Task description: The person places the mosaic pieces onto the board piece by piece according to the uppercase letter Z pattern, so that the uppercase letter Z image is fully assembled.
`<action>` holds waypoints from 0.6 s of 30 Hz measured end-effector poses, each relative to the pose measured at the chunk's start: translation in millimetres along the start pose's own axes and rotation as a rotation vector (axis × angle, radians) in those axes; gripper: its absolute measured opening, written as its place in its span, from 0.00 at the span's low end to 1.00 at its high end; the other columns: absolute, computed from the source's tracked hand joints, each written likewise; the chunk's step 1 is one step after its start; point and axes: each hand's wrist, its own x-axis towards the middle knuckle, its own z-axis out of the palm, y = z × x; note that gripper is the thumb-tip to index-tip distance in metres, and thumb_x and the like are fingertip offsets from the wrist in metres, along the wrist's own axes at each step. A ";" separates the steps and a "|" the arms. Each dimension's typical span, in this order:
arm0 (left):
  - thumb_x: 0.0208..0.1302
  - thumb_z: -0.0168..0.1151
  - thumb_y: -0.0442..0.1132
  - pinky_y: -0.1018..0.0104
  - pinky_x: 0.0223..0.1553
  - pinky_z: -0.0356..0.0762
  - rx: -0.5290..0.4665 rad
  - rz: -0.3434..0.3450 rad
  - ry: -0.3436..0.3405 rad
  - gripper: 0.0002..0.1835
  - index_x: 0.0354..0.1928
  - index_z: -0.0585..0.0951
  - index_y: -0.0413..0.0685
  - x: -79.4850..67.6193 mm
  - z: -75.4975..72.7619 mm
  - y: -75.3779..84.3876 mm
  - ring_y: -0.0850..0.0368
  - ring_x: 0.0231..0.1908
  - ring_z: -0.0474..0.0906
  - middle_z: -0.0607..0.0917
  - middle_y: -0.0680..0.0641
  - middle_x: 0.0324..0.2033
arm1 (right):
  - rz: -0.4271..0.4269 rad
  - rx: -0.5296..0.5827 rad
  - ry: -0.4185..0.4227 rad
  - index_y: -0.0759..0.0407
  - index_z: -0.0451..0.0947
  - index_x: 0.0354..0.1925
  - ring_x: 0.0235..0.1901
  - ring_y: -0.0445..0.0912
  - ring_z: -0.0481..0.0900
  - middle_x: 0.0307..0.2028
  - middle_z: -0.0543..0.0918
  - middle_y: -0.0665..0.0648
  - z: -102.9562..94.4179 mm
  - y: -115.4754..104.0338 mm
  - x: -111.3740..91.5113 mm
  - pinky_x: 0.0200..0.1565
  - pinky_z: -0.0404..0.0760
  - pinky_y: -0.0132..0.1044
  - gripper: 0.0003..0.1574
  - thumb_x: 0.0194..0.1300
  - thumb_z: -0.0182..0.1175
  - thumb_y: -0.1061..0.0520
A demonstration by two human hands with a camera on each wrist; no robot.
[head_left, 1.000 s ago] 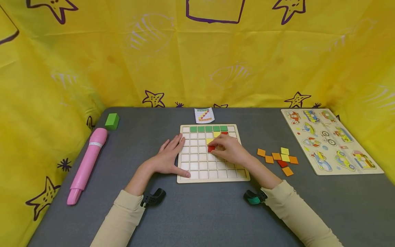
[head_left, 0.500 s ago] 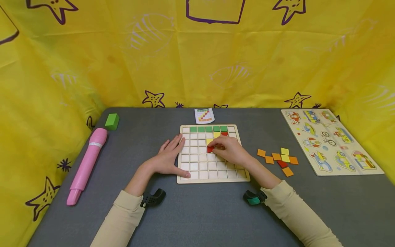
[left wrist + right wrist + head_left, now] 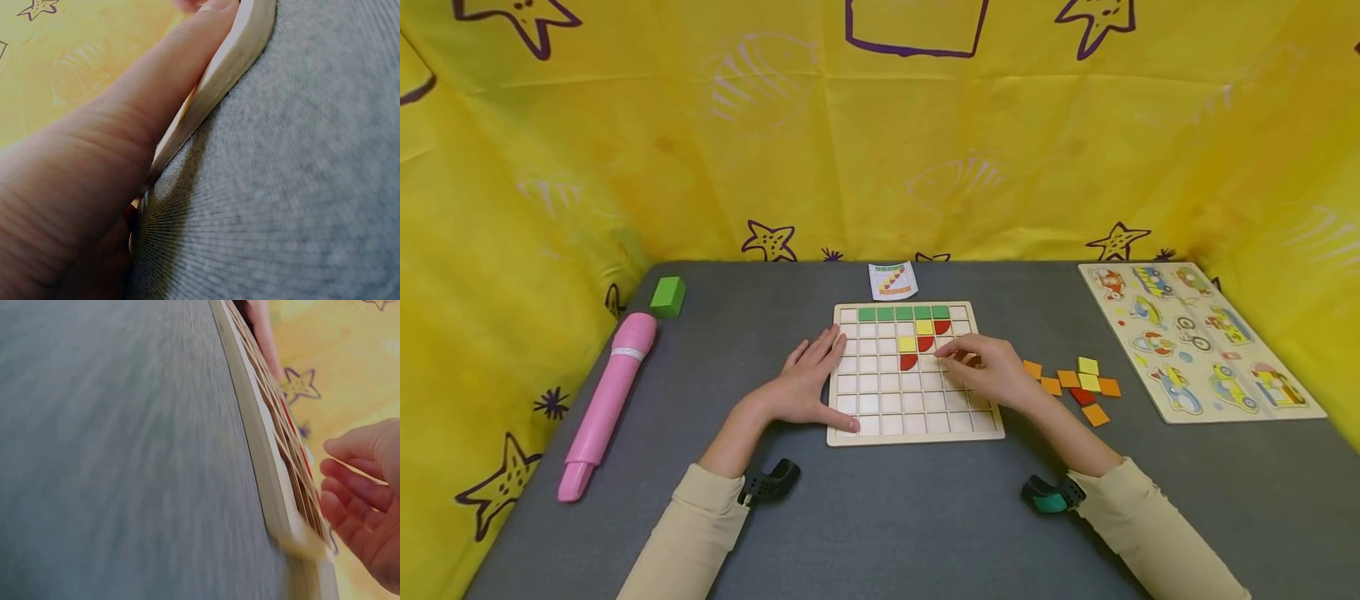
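Note:
A wooden grid board (image 3: 914, 437) lies on the grey table, its cells mostly bare. Several green tiles (image 3: 904, 313) fill part of its top row. Below them, two yellow tiles (image 3: 907, 343) and three red quarter-round tiles (image 3: 908, 362) step down to the left. My left hand (image 3: 805, 383) rests with spread fingers along the board's left edge, its thumb on the front left corner. Over the right part of the board is my right hand (image 3: 988, 371), fingers loosely bent and nothing between them. In the right wrist view its thumb (image 3: 353, 445) stands apart from the fingers.
Right of the board lie several loose orange, yellow and red tiles (image 3: 1089, 382). A picture puzzle board (image 3: 1198, 350) is at the far right. Behind the grid stands a small pattern card (image 3: 892, 282). A pink toy microphone (image 3: 606, 408) and a green block (image 3: 667, 297) are at left.
My right hand has let go of a red tile on the board and drawn back to the right, uncovering the red tiles. The left hand stays in place.

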 end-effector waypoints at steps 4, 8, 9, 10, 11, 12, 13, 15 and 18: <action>0.45 0.70 0.71 0.44 0.69 0.30 0.001 0.001 0.004 0.71 0.77 0.40 0.41 -0.8 0.1 -0.4 0.48 0.75 0.30 0.35 0.42 0.76 | 0.029 -0.031 0.034 0.55 0.86 0.43 0.34 0.44 0.78 0.38 0.84 0.50 -15.7 11.5 -17.4 0.38 0.79 0.39 0.09 0.64 0.66 0.60; 0.45 0.71 0.70 0.44 0.69 0.30 -0.006 0.000 0.006 0.71 0.77 0.40 0.41 -1.4 -0.3 -0.5 0.47 0.75 0.31 0.35 0.42 0.76 | 0.036 -0.094 0.085 0.56 0.86 0.42 0.34 0.43 0.79 0.38 0.85 0.51 -30.7 26.0 -35.6 0.39 0.80 0.39 0.07 0.64 0.65 0.61; 0.45 0.71 0.70 0.44 0.69 0.30 -0.006 0.000 0.006 0.71 0.77 0.40 0.41 -1.5 -0.4 -0.4 0.47 0.75 0.31 0.35 0.42 0.76 | 0.038 -0.109 0.101 0.56 0.86 0.41 0.34 0.43 0.80 0.38 0.85 0.51 -34.2 29.3 -40.0 0.39 0.80 0.38 0.07 0.64 0.65 0.61; 0.45 0.71 0.70 0.44 0.69 0.30 -0.006 0.000 0.006 0.71 0.77 0.40 0.41 -1.4 -0.4 -0.3 0.47 0.75 0.31 0.35 0.42 0.76 | 0.039 -0.121 0.115 0.56 0.86 0.41 0.34 0.44 0.80 0.38 0.85 0.51 -38.4 31.9 -44.7 0.38 0.80 0.38 0.07 0.64 0.66 0.61; 0.45 0.71 0.70 0.44 0.69 0.30 -0.007 0.001 0.006 0.71 0.77 0.40 0.41 -1.4 -0.5 -0.1 0.47 0.75 0.30 0.35 0.42 0.76 | 0.040 -0.134 0.130 0.56 0.86 0.41 0.33 0.44 0.80 0.37 0.85 0.52 -42.4 34.8 -49.4 0.37 0.80 0.36 0.07 0.63 0.66 0.62; 0.45 0.71 0.70 0.44 0.69 0.30 -0.008 0.001 0.004 0.71 0.77 0.40 0.41 -1.3 -0.6 0.3 0.47 0.75 0.30 0.35 0.42 0.76 | 0.046 -0.144 0.143 0.57 0.86 0.41 0.32 0.44 0.81 0.37 0.85 0.52 -46.6 37.2 -53.8 0.35 0.80 0.35 0.07 0.63 0.66 0.62; 0.45 0.71 0.70 0.44 0.69 0.30 -0.009 0.001 0.003 0.71 0.77 0.40 0.41 -1.2 -0.6 0.6 0.48 0.75 0.30 0.35 0.42 0.76 | 0.053 -0.162 0.158 0.57 0.86 0.41 0.33 0.45 0.82 0.38 0.85 0.53 -51.0 39.8 -58.1 0.35 0.80 0.36 0.07 0.63 0.66 0.62; 0.45 0.71 0.70 0.44 0.69 0.30 -0.014 0.005 0.005 0.70 0.77 0.40 0.41 -0.9 -0.9 1.1 0.48 0.75 0.30 0.35 0.42 0.76 | 0.066 -0.206 0.188 0.58 0.85 0.41 0.34 0.48 0.82 0.39 0.85 0.56 -59.8 45.4 -66.5 0.36 0.79 0.39 0.08 0.63 0.65 0.63; 0.45 0.71 0.70 0.44 0.69 0.30 -0.021 0.008 0.008 0.70 0.77 0.41 0.41 -1.0 -1.3 1.5 0.48 0.75 0.30 0.35 0.42 0.76 | 0.093 -0.275 0.212 0.61 0.85 0.43 0.40 0.56 0.80 0.42 0.83 0.63 -73.1 53.9 -75.6 0.41 0.77 0.51 0.09 0.63 0.64 0.65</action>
